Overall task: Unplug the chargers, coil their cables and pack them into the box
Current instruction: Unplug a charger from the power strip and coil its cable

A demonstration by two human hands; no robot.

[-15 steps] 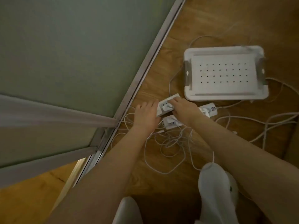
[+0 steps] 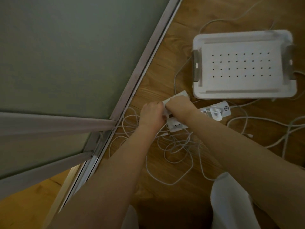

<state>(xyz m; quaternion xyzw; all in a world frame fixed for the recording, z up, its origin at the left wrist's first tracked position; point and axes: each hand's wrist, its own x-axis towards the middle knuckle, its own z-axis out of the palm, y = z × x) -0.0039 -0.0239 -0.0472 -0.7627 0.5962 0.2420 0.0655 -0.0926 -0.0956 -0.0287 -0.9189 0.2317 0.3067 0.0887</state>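
Meeting over a white power strip [image 2: 180, 95] on the wooden floor [image 2: 165, 55], both bare hands are engaged at the same point. The left hand [image 2: 152, 114] has its fingers curled against the near end of this strip and grips it. The right hand [image 2: 179, 105] lies across the strip's top face with its fingers curled downward; what is under them is hidden, so it cannot be told whether it pinches a charger.

A second power strip [image 2: 177, 127] lies just beside the first, on the near side, partly under the right wrist. A third strip [image 2: 225, 109] lies to the right, with a white charger [image 2: 216, 115] seated in it.

The white box [image 2: 244, 95] stands on the floor just beyond the strips, apart from both hands. Its upward face is perforated, and a grey latch [image 2: 197, 65] sits at each short end.

Loose white cables [image 2: 178, 146] lie tangled on the floor beneath the forearms; further cables run off to the right and round the box.

A metal door track [image 2: 148, 63] runs diagonally at left. White-clad legs [image 2: 231, 204] show at the bottom edge.
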